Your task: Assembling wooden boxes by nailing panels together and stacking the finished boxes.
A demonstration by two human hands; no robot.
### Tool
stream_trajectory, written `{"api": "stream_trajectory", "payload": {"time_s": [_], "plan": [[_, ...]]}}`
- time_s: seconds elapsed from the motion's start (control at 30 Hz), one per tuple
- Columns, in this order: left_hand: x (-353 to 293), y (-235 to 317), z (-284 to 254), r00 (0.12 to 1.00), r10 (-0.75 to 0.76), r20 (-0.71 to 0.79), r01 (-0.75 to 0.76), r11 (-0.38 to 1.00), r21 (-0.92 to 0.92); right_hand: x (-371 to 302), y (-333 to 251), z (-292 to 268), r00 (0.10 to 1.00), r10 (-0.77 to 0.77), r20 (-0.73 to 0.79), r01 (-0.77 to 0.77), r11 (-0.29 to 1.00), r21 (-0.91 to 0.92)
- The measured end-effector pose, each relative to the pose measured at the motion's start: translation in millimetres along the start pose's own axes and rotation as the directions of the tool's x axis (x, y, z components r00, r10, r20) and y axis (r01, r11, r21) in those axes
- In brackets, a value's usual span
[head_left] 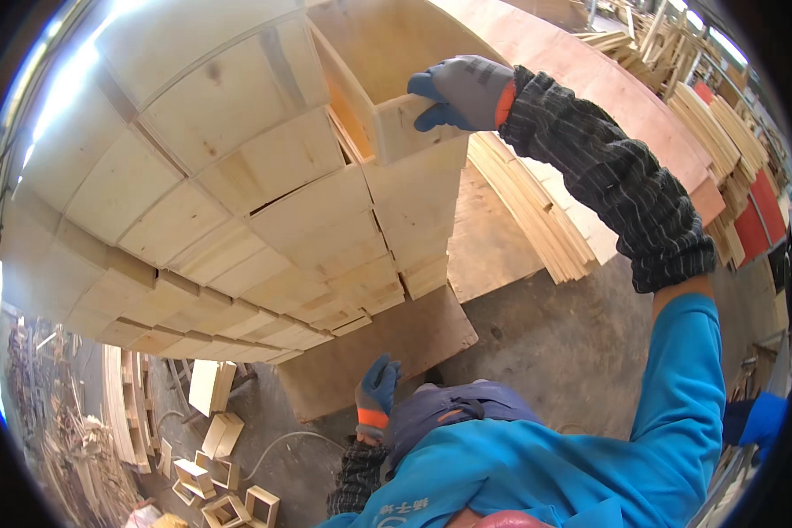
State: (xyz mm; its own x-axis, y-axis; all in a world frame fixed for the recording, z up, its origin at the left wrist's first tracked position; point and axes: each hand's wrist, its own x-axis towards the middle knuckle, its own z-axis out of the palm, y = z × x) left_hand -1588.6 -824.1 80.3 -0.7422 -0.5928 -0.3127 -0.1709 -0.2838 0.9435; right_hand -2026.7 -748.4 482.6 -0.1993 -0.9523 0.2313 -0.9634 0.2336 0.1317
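A tall stack of pale wooden drawer boxes (pixel 312 216) rises in front of me and to the left. On top of its right side, an open-topped wooden drawer box (pixel 399 132) shows its inside. My right hand (pixel 471 92), in a grey and blue glove with an orange cuff, is closed over the near edge of that drawer box, fingers on its outer face and the rest of the grip partly hidden. Low by my waist hangs my left hand (pixel 376 396), similarly gloved, fingers stretched out and holding nothing. It is apart from the stack.
A flat wooden board (pixel 378 352) lies under the stack. Right of it are bundled wooden slats (pixel 537 211) and pinkish plywood sheets (pixel 581 106). Several small wooden boxes (pixel 223 434) and a thin hose (pixel 277 443) are on the floor at lower left. A blue sleeve (pixel 766 421) shows at far right.
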Motion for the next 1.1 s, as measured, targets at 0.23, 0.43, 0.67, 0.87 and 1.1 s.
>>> {"api": "stream_trajectory", "payload": {"time_s": [0.23, 0.43, 0.67, 0.87, 1.1], "plan": [[-30.0, -20.1, 15.2, 0.953, -0.008, -0.302, 0.031, 0.997, 0.070, 62.9, 28.1, 24.5, 0.991, -0.131, -0.008, 0.132, 0.989, 0.069], [-120.0, -100.3, 46.5, 0.823, -0.014, -0.568, 0.038, 0.999, 0.031, 85.2, 29.2, 29.1, 0.968, -0.242, -0.067, 0.242, 0.970, -0.012], [-233.3, -165.2, 60.5, 0.571, 0.049, -0.819, -0.005, 0.998, 0.057, 21.9, 79.7, 45.7, 0.896, -0.117, -0.429, 0.270, 0.911, 0.314], [-369.6, -205.3, 63.3, 0.271, -0.116, -0.956, 0.093, 0.991, -0.094, -97.3, -183.1, 73.6, 0.735, -0.201, -0.648, 0.568, 0.704, 0.426], [-570.6, -277.6, 24.6, 0.053, -0.205, -0.977, 0.094, 0.975, -0.200, -243.8, -490.4, 196.9, 0.828, -0.556, -0.065, 0.437, 0.568, 0.697]]}}
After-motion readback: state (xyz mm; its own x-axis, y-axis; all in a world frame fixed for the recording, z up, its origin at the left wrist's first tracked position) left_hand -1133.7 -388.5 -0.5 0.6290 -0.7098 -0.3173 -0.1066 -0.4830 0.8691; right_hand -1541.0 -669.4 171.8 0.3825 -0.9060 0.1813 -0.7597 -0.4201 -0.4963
